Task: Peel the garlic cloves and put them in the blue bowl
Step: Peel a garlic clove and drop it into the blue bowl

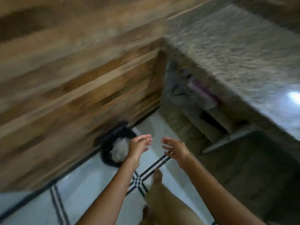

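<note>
Hands, left (138,146) and right (175,147), grip slack, above round black bin (112,148).

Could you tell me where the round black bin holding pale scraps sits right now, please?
In the head view, the round black bin stands on the tiled floor against the wooden cabinet, partly behind the left hand.

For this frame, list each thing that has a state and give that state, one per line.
left hand: open, fingers straight, holding nothing, above the bin.
right hand: open, fingers spread, holding nothing.
black bin: on the floor against the wooden panel, open-topped, with pale greyish contents; too blurred to identify.
granite counter: glossy, reflecting a light.
Garlic cloves and blue bowl: not in view.
</note>
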{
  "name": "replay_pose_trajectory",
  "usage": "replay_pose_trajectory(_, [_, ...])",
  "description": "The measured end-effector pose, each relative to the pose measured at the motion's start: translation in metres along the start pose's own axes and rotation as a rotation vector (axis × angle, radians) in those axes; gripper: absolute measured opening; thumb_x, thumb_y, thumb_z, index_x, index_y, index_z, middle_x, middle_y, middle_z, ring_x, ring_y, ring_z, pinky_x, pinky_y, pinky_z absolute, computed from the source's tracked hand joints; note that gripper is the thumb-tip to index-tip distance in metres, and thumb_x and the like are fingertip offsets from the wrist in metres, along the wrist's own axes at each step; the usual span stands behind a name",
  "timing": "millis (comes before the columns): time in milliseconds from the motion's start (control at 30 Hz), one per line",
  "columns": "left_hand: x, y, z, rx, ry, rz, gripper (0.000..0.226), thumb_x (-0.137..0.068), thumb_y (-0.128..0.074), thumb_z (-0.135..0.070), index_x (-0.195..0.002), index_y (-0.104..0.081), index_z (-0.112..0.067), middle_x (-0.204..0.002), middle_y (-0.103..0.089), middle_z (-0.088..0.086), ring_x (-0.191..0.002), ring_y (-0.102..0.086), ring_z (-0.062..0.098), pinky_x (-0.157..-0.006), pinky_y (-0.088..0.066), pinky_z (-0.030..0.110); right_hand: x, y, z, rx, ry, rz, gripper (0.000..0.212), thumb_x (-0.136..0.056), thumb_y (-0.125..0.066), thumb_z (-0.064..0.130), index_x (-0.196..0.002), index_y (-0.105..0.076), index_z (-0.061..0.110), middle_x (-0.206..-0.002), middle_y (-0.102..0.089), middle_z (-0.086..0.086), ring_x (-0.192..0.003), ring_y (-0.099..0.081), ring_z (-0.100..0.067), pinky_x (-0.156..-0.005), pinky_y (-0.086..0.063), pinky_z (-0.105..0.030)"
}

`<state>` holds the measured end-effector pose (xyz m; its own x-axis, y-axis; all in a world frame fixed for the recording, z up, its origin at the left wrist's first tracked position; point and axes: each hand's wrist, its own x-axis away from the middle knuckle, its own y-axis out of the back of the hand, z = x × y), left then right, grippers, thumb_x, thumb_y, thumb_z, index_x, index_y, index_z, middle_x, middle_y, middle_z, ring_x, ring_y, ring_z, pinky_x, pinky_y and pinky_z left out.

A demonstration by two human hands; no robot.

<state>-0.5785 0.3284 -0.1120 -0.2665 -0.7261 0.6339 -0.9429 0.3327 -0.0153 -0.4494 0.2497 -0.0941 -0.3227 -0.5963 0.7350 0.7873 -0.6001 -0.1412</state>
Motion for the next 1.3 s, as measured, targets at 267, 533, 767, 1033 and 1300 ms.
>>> replay_pose_trajectory(267, [0.082,-0.266,-0.038,-0.276,-0.097,0.603,0.018,-0.092,-0.052,0.000,-0.089,-0.066,-0.012,-0.063,-0.069,-0.007,-0.053,-0.063,-0.001,-0.053,-0.049,0.015,0.125,0.231,0.028,-0.433,0.337,-0.570,0.027,-0.091,-0.050,0.001,-0.118,-0.050,0.005,-0.101,-0.062,-0.016,-0.072,-0.055,-0.019,-0.058,-0.041,-0.024])
replay_pose_trajectory(533, [0.150,-0.514,0.002,-0.650,-0.441,0.906,0.024,-0.087,-0.055,0.006,-0.109,-0.065,0.004,-0.086,-0.070,0.008,-0.070,-0.061,0.007,-0.061,-0.048,0.014,0.187,0.438,0.012,-0.622,0.407,-0.823,0.024,-0.094,-0.047,0.005,-0.116,-0.055,-0.002,-0.099,-0.063,-0.014,-0.082,-0.060,-0.024,-0.067,-0.051,-0.025])
replay_pose_trajectory(767, [0.122,-0.628,0.037,-1.345,-1.201,0.813,0.033,-0.095,-0.050,-0.007,-0.124,-0.061,-0.016,-0.139,-0.049,0.006,-0.131,-0.042,0.025,-0.110,-0.034,0.037,0.182,0.570,0.025,-0.164,0.485,-1.171,0.023,-0.092,-0.053,0.011,-0.113,-0.060,0.015,-0.114,-0.063,-0.006,-0.085,-0.063,-0.020,-0.073,-0.055,-0.028])
replay_pose_trajectory(1033, [0.121,-0.674,-0.043,-0.883,-1.332,0.513,0.016,-0.085,-0.066,-0.003,-0.100,-0.071,-0.002,-0.097,-0.069,0.008,-0.083,-0.067,0.020,-0.080,-0.052,0.027,0.176,0.678,0.026,0.170,0.370,-1.409,0.060,-0.088,-0.056,0.013,-0.142,-0.033,0.025,-0.151,-0.021,-0.002,-0.135,-0.027,-0.022,-0.103,-0.037,-0.039])
replay_pose_trajectory(1300, [0.110,-0.722,-0.055,-1.030,-1.174,0.561,0.027,-0.090,-0.059,-0.008,-0.115,-0.067,-0.008,-0.118,-0.065,0.011,-0.108,-0.060,0.023,-0.095,-0.042,0.030,0.175,0.705,0.028,0.111,0.311,-1.144,0.036,-0.091,-0.056,0.024,-0.126,-0.052,0.031,-0.135,-0.050,-0.006,-0.118,-0.050,-0.027,-0.094,-0.046,-0.051])
